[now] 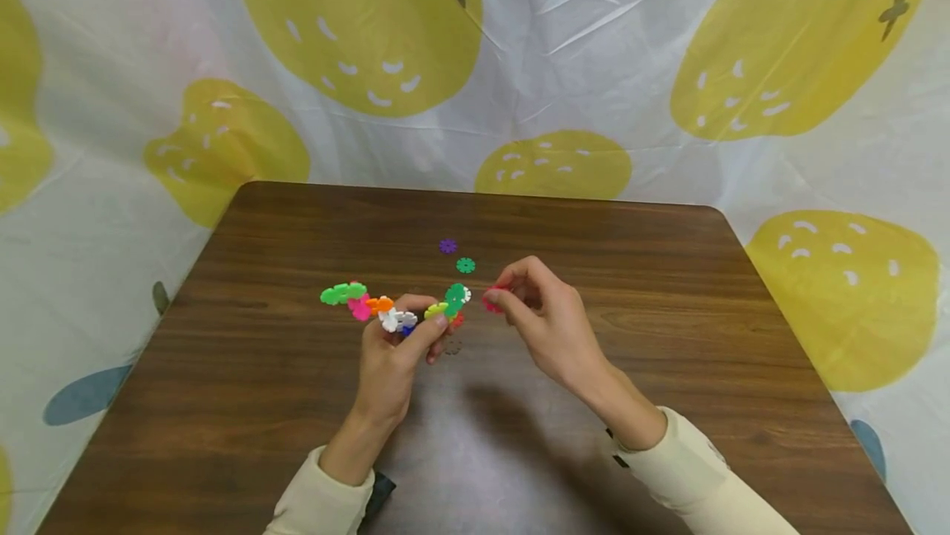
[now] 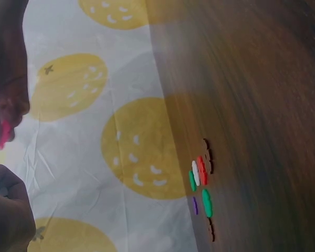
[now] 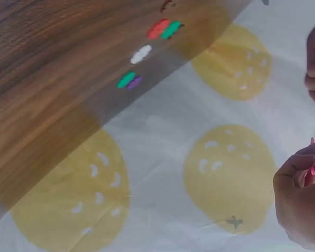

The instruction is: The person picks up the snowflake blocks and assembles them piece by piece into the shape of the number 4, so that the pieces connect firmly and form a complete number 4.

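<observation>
My left hand [image 1: 389,374] grips a chain of slotted flower-shaped plastic discs [image 1: 359,307], joined at angles. Bright green, pink, orange and white pieces stick out to the left, with blue and yellow ones by the fingers. Part of the chain is hidden by the hand. At the yellow end a green disc [image 1: 454,301] shows; whether it is joined on or lies behind, I cannot tell. To the right, my right hand [image 1: 560,333] pinches a single pinkish-red disc [image 1: 492,302] between thumb and fingers, apart from the chain. That disc [image 3: 313,170] is edge-on in the right wrist view.
Loose discs lie in a line on the brown wooden table [image 1: 631,271]: purple [image 1: 448,246], green [image 1: 465,265], white [image 3: 141,54], red [image 3: 158,29] and brown [image 1: 452,346]. A fruit-patterned cloth [image 1: 579,40] hangs around the table's edges. Something dark [image 1: 380,498] shows beside the left cuff.
</observation>
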A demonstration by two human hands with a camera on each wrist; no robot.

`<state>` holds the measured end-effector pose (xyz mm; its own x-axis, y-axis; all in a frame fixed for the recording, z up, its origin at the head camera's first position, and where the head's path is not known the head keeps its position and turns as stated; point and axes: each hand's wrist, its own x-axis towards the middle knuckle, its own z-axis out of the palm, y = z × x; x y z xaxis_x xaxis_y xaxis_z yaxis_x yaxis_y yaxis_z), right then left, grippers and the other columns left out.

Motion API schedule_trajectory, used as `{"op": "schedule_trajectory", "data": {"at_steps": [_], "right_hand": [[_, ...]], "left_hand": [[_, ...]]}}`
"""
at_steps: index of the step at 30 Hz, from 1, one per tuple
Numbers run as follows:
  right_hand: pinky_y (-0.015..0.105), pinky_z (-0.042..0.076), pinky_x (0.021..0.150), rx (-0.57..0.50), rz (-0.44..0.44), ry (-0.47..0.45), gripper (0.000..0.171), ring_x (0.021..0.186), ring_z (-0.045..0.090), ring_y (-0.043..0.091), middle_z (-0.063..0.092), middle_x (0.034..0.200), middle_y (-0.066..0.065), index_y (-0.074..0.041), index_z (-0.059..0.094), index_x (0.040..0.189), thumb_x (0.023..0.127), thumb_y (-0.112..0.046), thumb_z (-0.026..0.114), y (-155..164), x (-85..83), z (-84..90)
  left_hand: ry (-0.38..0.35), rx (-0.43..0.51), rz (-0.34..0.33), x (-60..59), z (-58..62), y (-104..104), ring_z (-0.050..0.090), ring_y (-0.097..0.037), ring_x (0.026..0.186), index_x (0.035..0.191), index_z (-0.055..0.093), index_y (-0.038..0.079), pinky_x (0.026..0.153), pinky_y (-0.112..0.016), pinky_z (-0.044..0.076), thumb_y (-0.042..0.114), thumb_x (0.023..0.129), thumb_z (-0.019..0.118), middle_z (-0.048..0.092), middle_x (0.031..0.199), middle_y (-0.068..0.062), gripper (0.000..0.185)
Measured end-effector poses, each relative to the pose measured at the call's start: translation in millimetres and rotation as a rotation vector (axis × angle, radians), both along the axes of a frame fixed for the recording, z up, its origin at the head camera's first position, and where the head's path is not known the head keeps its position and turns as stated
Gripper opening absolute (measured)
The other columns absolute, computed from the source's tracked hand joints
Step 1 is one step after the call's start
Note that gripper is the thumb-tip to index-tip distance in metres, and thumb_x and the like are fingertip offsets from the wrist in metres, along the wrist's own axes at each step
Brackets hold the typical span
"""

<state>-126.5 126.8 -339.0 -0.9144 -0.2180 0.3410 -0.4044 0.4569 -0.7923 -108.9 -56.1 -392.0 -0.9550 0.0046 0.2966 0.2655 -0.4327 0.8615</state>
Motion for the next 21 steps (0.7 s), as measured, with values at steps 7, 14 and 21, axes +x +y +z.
{"op": "schedule_trajectory", "data": {"at_steps": [7, 14, 21], "right_hand": [[0.021, 0.047, 0.053, -0.073, 0.028, 0.051, 0.013, 0.063, 0.057, 0.024, 0.061, 0.073, 0.006, -0.005, 0.053, 0.093, 0.086, -0.010, 0.062, -5.8, 17.3, 27.0], [0.026, 0.052, 0.059, -0.137, 0.051, 0.074, 0.014, 0.065, 0.058, 0.022, 0.064, 0.078, 0.010, -0.002, 0.053, 0.094, 0.085, -0.006, 0.062, -5.4, 23.1, 30.3], [0.033, 0.055, 0.067, -0.258, 0.116, 0.074, 0.016, 0.069, 0.060, 0.021, 0.063, 0.085, 0.015, 0.003, 0.050, 0.097, 0.085, 0.000, 0.059, -11.9, 25.6, 32.9]], "left_hand": [[0.009, -0.017, 0.018, -0.6, -1.2, 3.3, 0.043, -0.021, 0.051, 0.089, 0.059, -0.002, 0.045, -0.025, 0.037, -0.001, 0.083, 0.061, 0.063, 0.070, -0.008, 0.007], [0.014, -0.018, 0.003, -1.2, -0.3, 7.6, 0.043, -0.020, 0.052, 0.089, 0.058, -0.002, 0.045, -0.024, 0.037, 0.000, 0.083, 0.061, 0.063, 0.072, -0.014, 0.007], [-0.005, -0.029, 0.007, 1.2, -1.1, 5.5, 0.045, -0.019, 0.053, 0.088, 0.060, -0.001, 0.046, -0.024, 0.038, 0.001, 0.083, 0.062, 0.064, 0.072, -0.012, 0.006]]}}
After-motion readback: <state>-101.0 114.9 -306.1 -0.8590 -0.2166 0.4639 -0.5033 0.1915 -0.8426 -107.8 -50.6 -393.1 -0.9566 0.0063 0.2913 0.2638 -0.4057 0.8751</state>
